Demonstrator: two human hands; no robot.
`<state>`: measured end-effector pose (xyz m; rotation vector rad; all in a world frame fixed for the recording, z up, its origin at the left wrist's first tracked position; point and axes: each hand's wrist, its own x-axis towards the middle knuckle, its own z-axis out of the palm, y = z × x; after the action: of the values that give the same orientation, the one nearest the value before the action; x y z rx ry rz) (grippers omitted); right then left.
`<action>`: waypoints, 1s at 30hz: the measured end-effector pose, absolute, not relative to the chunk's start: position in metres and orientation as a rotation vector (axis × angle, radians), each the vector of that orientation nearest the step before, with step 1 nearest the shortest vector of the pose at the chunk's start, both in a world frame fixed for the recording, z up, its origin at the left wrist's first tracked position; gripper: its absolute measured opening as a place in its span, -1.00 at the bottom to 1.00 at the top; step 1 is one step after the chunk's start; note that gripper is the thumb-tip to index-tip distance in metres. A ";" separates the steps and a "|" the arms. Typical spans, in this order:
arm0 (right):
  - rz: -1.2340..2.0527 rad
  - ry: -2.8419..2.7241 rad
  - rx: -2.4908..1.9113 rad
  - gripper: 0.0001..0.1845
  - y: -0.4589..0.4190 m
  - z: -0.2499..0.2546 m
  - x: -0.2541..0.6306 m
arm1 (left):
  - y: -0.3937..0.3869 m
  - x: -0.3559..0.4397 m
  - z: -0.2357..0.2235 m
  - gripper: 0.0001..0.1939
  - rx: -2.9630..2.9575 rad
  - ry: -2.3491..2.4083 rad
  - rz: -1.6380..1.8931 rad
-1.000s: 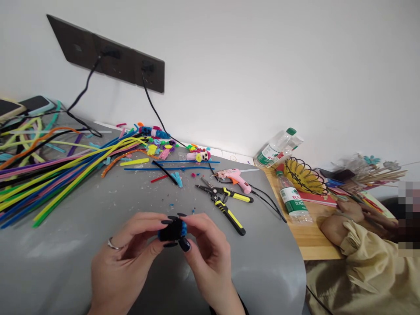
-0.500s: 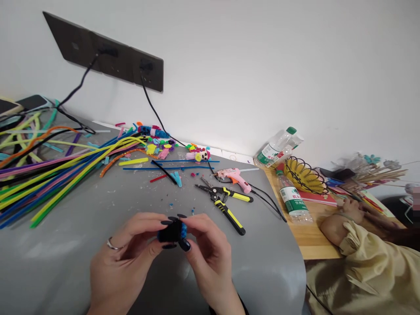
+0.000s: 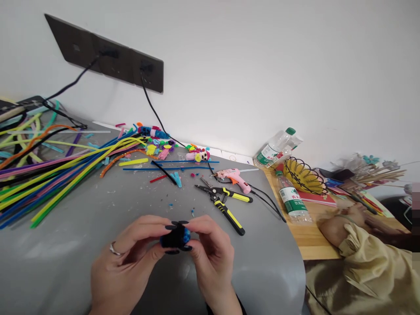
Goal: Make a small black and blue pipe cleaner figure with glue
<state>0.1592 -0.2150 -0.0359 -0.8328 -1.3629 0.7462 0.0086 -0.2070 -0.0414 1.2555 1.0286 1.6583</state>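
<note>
My left hand (image 3: 131,262) and my right hand (image 3: 210,253) meet over the near part of the grey table (image 3: 98,218), both pinching a small black and blue fuzzy craft piece (image 3: 177,237) between fingertips and thumbs. My left hand wears a ring; the nails are dark. Yellow-handled pliers (image 3: 226,203) lie just beyond my right hand, and a pink glue gun (image 3: 234,177) lies behind them.
Long coloured pipe cleaners (image 3: 59,170) spread across the left of the table, with small coloured scraps (image 3: 164,146) near the wall. Cables run from a dark wall socket strip (image 3: 108,54). On a wooden table (image 3: 311,240) at right stand water bottles (image 3: 292,199), a wire basket (image 3: 303,177), and another person's sleeve (image 3: 367,258).
Both hands have shifted slightly lower and to the right, and the fingers have turned the craft piece a little. Everything on the table stays where it was.
</note>
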 end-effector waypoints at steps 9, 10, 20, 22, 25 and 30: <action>0.799 -1.360 -0.836 -0.82 -0.217 -0.037 0.159 | -0.203 0.004 -0.038 -0.72 1.437 1.008 1.630; 0.815 -1.357 -0.835 -0.82 -0.217 -0.037 0.160 | -0.204 0.003 -0.037 -0.68 1.448 1.020 1.603; 1.332 -1.044 -0.774 -0.82 -0.214 -0.031 0.160 | -0.197 -0.006 -0.037 -0.67 1.538 1.013 1.518; 1.392 -1.020 -0.763 -0.81 -0.214 -0.031 0.161 | -0.196 -0.008 -0.038 -0.66 1.563 0.998 1.494; 1.281 -1.062 -0.792 -0.82 -0.216 -0.034 0.161 | -0.195 -0.009 -0.037 -0.67 1.577 0.959 1.474; 1.014 -1.187 -0.843 -0.86 -0.220 -0.039 0.160 | -0.194 -0.008 -0.038 -0.73 1.527 0.949 1.479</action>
<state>0.1596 -0.2198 -0.0394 -0.8428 -1.1870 1.0139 -0.0083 -0.1945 -0.0381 1.5267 0.9492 1.4791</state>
